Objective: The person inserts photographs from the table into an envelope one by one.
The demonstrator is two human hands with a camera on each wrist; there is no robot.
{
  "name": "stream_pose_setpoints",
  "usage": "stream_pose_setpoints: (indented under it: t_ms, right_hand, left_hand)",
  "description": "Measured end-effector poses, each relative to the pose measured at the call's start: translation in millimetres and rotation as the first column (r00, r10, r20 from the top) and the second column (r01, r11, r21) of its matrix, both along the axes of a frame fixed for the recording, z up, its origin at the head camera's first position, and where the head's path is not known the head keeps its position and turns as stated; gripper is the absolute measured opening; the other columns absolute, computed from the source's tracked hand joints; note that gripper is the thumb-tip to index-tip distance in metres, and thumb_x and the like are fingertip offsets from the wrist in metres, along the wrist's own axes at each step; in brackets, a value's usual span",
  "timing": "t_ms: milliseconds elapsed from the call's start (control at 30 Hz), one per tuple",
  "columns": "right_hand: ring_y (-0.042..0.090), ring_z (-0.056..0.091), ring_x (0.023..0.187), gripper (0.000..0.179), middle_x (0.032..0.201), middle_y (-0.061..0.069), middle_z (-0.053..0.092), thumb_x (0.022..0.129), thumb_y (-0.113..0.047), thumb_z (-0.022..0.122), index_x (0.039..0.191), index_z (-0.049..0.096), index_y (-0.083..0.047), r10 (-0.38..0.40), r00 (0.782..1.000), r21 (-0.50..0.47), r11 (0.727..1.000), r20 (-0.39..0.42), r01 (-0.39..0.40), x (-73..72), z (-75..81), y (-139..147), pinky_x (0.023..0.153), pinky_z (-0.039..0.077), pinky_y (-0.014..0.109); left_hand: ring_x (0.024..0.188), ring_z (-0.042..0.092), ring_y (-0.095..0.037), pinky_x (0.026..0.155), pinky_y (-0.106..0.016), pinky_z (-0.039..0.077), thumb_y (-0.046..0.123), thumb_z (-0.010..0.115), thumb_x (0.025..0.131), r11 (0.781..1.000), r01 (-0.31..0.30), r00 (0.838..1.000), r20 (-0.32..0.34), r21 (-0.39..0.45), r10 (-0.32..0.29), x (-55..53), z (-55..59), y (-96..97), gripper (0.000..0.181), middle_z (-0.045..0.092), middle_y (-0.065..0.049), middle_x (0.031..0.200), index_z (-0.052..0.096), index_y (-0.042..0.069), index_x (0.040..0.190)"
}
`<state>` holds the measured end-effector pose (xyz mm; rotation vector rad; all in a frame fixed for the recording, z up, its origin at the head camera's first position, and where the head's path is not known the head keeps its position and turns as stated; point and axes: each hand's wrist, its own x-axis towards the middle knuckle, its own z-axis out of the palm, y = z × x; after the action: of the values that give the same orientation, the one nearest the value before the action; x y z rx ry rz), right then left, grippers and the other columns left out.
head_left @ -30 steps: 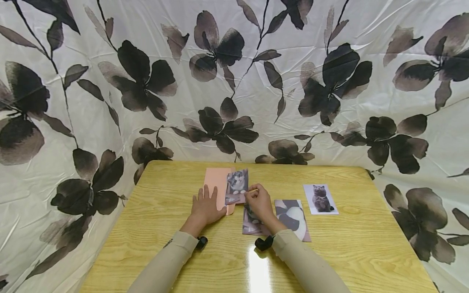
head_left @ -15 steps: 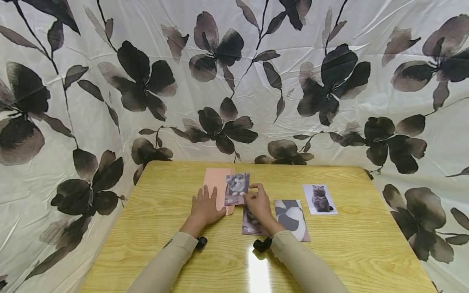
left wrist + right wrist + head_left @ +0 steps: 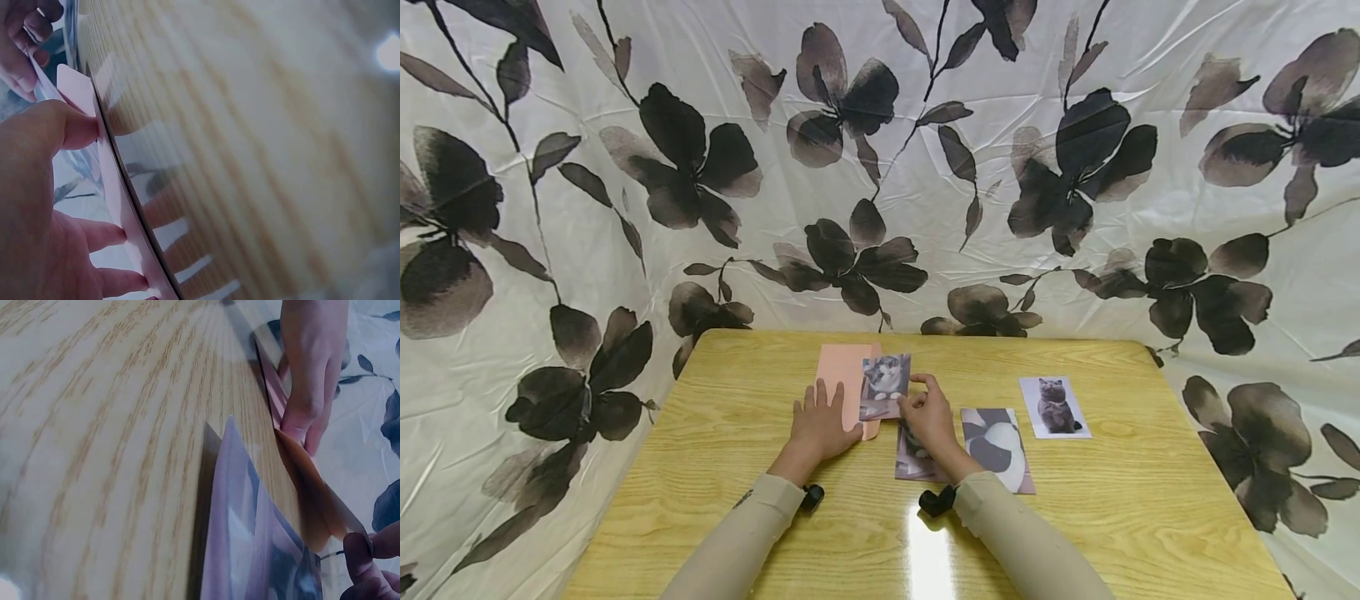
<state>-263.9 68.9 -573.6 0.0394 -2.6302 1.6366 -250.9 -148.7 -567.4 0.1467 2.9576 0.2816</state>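
My left hand [image 3: 823, 423] lies flat with spread fingers on the lower part of a pink envelope [image 3: 842, 362], pressing it to the table; in the left wrist view its thumb and fingertips touch the pink paper [image 3: 112, 181]. With thumb and finger, my right hand [image 3: 931, 421] pinches the lower right edge of a cat photo [image 3: 886, 379]. This photo overlaps the envelope's right side, where the flap is. The right wrist view shows the flap [image 3: 306, 472] raised from the table. Whether the photo's left edge is inside the envelope, I cannot tell.
Partly under my right forearm lies another photo [image 3: 913, 467]. Right of it is a black-and-white close-up photo [image 3: 996, 442], and farther right a grey cat photo [image 3: 1054, 408]. The wooden table [image 3: 737, 383] backs onto a floral curtain [image 3: 955, 275].
The held photo's top edge has dropped slightly toward me and the photo has straightened a little. Over the last half second almost nothing moves. My left hand stays in place.
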Motion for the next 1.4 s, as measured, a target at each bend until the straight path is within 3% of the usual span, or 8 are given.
stream_pose_setpoints:
  t_ms: [500,1400]
  right_hand:
    - [0.015,0.061,0.063,0.046,0.075,-0.001,0.069,0.104,-0.016,0.072,0.147,0.057,-0.009,0.035,0.999,-0.062,0.998,0.032,-0.033,-1.4,-0.9,-3,0.059,0.047,0.032]
    - [0.016,0.06,0.063,0.047,0.081,0.003,0.07,0.105,-0.017,0.071,0.148,0.054,-0.007,0.05,0.996,-0.085,0.995,0.076,-0.044,-0.8,-2.5,-11,0.057,0.048,0.032]
  left_hand:
    - [0.158,0.021,-0.055,0.122,-0.073,0.024,0.057,0.062,0.101,1.0,0.0,1.0,-0.004,-0.002,0.0,0.2,1.0,0.1,0.094,0.019,-0.037,0.171,0.028,0.004,0.17]
    - [0.158,0.022,-0.055,0.123,-0.072,0.024,0.057,0.061,0.102,1.0,0.0,1.0,-0.016,-0.005,0.0,-0.8,1.1,-0.5,0.092,0.02,-0.036,0.171,0.029,0.004,0.17]
